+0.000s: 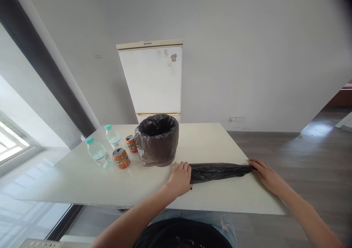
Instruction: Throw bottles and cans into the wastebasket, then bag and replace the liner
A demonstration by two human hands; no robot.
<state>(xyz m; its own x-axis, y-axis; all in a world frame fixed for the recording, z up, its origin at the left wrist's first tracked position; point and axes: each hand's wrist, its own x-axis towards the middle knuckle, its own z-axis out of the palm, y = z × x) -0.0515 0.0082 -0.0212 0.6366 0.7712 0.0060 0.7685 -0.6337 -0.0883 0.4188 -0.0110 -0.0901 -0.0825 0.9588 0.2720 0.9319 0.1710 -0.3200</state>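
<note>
"What are we holding?"
"A black bag (217, 172), stretched across the near right of the table (205, 141); our left hand (180, 179) is clamped on one end, our right hand (266, 174) pinches the other."
"Anything in our way?"
"The lined bin (158, 147) stands just beyond our left hand, between the bag and two orange cans (121, 159). Further left we see two bottles (99, 153), and past the table's far edge, a fridge (156, 79)."
</note>
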